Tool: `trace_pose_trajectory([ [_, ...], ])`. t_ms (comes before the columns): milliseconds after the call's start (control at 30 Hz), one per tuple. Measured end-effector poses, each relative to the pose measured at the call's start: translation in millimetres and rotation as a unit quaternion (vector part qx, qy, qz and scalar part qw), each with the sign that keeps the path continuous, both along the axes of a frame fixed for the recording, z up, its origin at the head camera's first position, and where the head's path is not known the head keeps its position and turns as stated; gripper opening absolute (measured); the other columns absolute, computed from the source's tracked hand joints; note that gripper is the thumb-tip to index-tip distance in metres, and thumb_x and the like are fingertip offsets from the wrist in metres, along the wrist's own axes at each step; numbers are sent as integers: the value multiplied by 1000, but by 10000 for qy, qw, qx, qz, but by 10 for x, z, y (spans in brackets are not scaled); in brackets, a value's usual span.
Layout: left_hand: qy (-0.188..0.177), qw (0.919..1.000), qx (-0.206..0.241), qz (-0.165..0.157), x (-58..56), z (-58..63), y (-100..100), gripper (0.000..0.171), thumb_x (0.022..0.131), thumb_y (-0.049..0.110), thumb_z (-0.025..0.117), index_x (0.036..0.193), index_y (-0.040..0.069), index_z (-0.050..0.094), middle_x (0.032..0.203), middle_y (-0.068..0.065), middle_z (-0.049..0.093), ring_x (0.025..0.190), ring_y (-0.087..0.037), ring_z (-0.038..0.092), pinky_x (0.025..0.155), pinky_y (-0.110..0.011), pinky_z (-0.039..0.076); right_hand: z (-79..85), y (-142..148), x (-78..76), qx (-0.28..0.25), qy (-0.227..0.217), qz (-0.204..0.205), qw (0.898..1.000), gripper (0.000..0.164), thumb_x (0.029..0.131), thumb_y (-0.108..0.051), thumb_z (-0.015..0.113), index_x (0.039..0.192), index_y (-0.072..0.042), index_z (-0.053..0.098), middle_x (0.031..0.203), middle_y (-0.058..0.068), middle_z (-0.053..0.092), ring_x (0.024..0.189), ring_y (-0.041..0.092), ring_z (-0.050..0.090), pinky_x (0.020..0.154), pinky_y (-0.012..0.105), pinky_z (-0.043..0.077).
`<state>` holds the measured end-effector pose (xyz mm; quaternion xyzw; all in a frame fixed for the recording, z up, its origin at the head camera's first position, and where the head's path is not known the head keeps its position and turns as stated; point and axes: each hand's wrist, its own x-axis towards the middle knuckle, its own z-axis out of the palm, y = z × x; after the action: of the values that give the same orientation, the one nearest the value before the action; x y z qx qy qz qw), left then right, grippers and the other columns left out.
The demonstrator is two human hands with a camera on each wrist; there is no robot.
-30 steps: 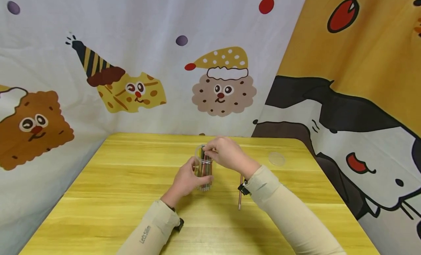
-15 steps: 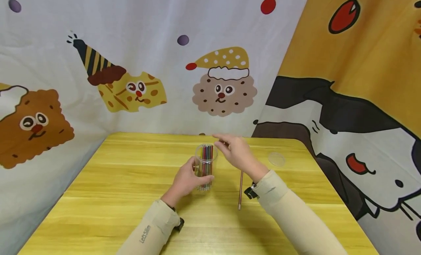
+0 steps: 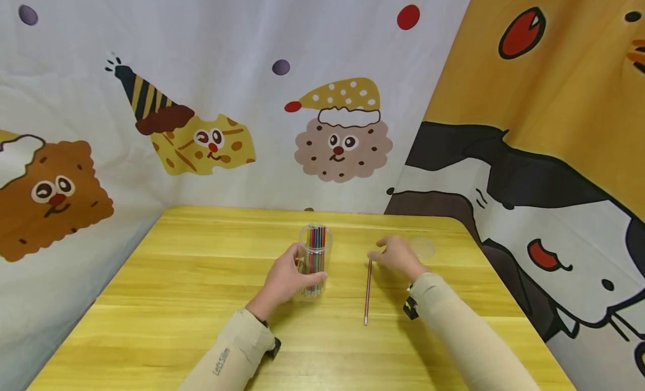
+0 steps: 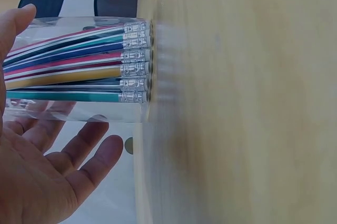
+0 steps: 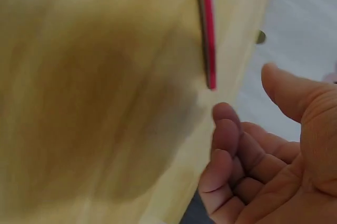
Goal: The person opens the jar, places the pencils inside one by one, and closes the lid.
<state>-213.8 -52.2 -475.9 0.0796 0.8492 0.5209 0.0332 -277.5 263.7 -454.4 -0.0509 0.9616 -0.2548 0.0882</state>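
Observation:
A clear plastic jar [image 3: 327,255] stands upright on the table, full of pencils [image 3: 316,238]. My left hand [image 3: 285,276] holds it from the left side, thumb across the front. In the left wrist view the pencils show striped barrels and silver ferrules at the jar's base end. To the right of the jar a single red-and-dark pencil [image 3: 368,296] lies on the table, pointing away from me. My right hand [image 3: 400,257] hovers at its far end. In the right wrist view a gap separates the thumb and fingers [image 5: 226,137] from the pencil, with nothing held.
A round clear lid [image 3: 424,248] lies flat just beyond my right hand. The wooden table [image 3: 201,301] ends at the back against a hanging cloth [image 3: 227,189] with cartoon prints, which also lines both sides.
My right hand has left the jar's mouth, where its fingers were at the pencils, and come right and down to the loose pencil. My left hand keeps its hold on the jar.

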Motion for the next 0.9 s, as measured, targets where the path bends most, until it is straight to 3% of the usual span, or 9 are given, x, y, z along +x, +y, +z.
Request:
trace_pose_trajectory([
  [200,29,10000,-43,-11,3,-8,1,66,81,50,93,127,18,58,117,-6,69,100,-21,66,79,-39,59,-135,-166,49,310,-234,121,9992,74,95,-37,82,148,8,55,144,26,64,129,41,66,109,57,54],
  [300,18,10000,-45,-20,2,-6,2,65,81,48,93,126,17,57,116,-7,69,99,-21,66,79,-40,59,-154,-254,49,486,-206,298,9982,70,94,-28,85,148,6,56,123,20,75,102,28,72,95,48,60],
  [400,13,10000,-53,-3,1,0,1,64,82,47,93,125,17,57,115,-6,69,99,-21,66,78,-39,59,-156,-323,45,569,-193,534,9968,60,95,-15,83,146,4,58,93,11,76,75,17,61,77,39,57],
  [467,26,10000,-58,3,1,4,2,65,81,48,93,126,18,57,116,-6,69,99,-21,66,79,-40,59,-144,-359,50,625,-206,621,9959,55,95,-11,81,144,2,60,84,7,72,71,15,58,74,37,55],
  [633,57,10000,-67,13,-4,4,5,65,82,47,94,128,18,58,117,-5,69,99,-20,66,80,-39,58,-131,-407,51,903,-145,710,9933,45,94,-9,80,136,-1,65,98,5,74,82,17,64,84,42,58],
  [900,40,10000,-85,22,-11,-13,12,62,81,47,94,122,17,57,112,-5,69,94,-19,64,75,-36,55,-107,-407,37,815,-358,701,9936,38,96,-10,80,131,-2,67,107,8,75,90,18,67,84,40,60],
])
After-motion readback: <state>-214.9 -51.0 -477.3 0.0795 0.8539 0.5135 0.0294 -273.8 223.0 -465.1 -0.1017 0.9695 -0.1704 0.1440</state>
